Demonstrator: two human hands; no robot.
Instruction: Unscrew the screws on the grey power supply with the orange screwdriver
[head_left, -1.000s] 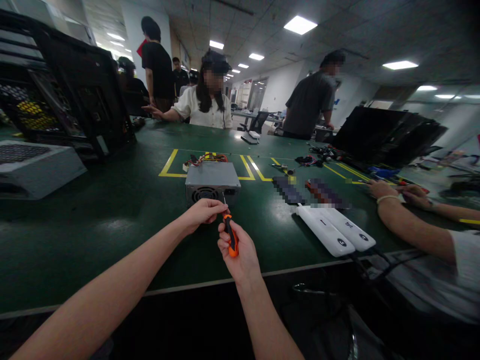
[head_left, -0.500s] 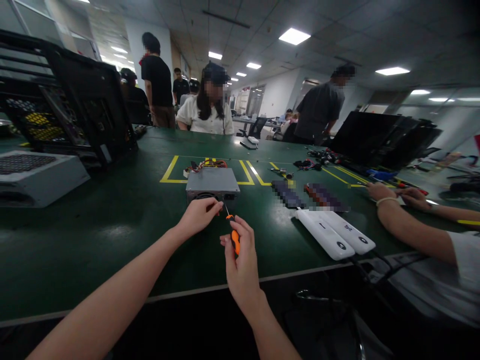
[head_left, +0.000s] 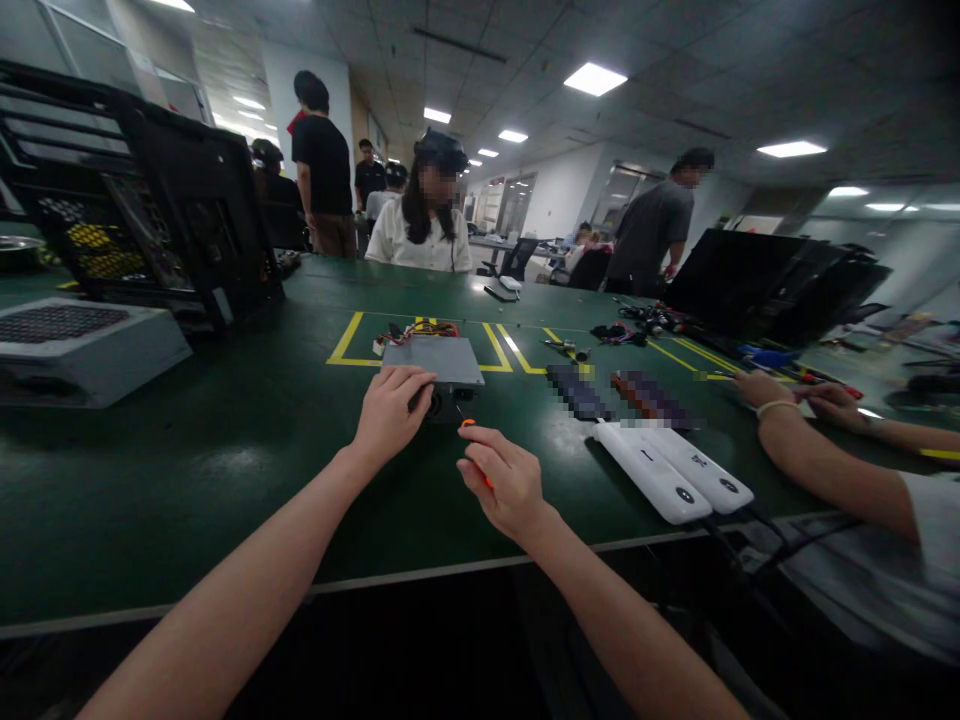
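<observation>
Hands (head_left: 391,412) (head_left: 506,480) farther apart, metal box (head_left: 442,358), screwdriver (head_left: 468,423)

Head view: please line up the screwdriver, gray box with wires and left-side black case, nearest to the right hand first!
1. Screwdriver: in the right hand.
2. Gray box with wires: just ahead, slightly left.
3. Left-side black case: far left.

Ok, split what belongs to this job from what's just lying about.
In use:
orange-handled screwdriver, in the right hand
grey metal box, left hand at its front

Just lying about:
second grey box, far left
black computer case
two white devices
loose cables
</observation>
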